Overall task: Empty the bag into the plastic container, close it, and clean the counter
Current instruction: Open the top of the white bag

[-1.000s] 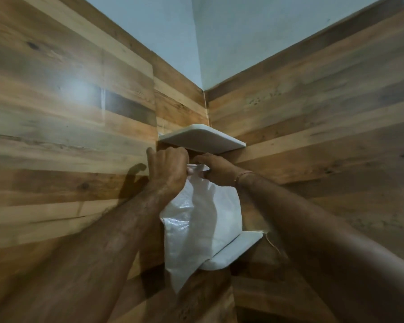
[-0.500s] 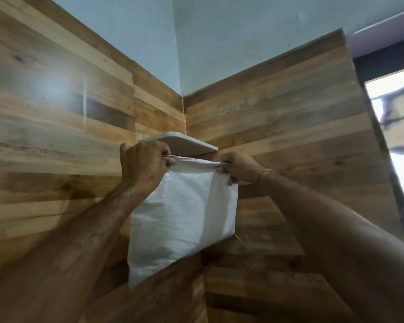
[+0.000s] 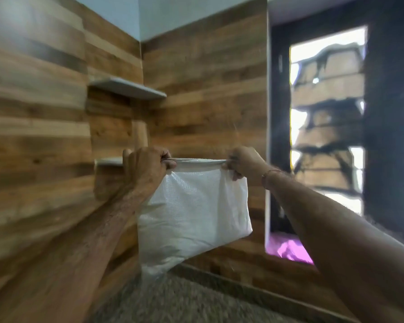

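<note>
A white woven plastic bag (image 3: 191, 213) hangs in the air in front of the wooden corner, its top edge stretched flat between my two hands. My left hand (image 3: 147, 164) grips the bag's top left corner with curled fingers. My right hand (image 3: 245, 163) pinches the top right corner. The bag's lower end bulges and tilts down to the left, just above the grey speckled counter (image 3: 184, 301). No plastic container is in view.
Two white corner shelves are fixed to the wood-panelled walls, an upper shelf (image 3: 128, 87) and a lower shelf (image 3: 109, 161) just left of my left hand. A dark-framed window (image 3: 327, 117) is at the right, with something pink (image 3: 289, 249) on its sill.
Both hands have carried the bag off the lower corner shelf, down and to the right. The view has swung right, so the window and the counter now show.
</note>
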`<action>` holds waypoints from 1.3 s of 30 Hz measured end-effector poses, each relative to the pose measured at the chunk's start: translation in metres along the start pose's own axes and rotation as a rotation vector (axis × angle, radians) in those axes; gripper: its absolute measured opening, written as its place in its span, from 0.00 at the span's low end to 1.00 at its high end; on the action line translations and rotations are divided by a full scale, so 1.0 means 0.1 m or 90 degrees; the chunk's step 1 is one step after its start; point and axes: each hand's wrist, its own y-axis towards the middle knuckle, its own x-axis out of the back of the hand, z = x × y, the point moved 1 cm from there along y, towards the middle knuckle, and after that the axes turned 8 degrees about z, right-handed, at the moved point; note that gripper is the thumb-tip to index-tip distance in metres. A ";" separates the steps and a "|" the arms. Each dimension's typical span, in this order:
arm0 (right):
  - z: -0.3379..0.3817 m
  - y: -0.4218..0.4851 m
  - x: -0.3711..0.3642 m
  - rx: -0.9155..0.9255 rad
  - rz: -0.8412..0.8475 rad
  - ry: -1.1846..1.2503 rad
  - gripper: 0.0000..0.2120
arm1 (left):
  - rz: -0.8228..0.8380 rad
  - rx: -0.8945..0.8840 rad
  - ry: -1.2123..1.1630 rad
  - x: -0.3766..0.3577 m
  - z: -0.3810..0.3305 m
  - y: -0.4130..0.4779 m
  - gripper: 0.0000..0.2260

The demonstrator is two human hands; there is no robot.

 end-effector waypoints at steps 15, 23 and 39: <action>-2.01 -3.14 -1.16 -0.218 0.316 -0.020 0.12 | 0.385 0.110 -0.035 -0.88 -1.30 -3.88 0.09; -2.49 -3.84 -1.46 -0.251 0.323 -0.032 0.09 | 0.463 0.144 -0.035 -1.09 -1.58 -4.75 0.14; -1.30 -4.44 -2.09 -0.003 0.298 0.033 0.19 | 0.840 0.244 -0.381 -0.77 -1.03 -4.11 0.10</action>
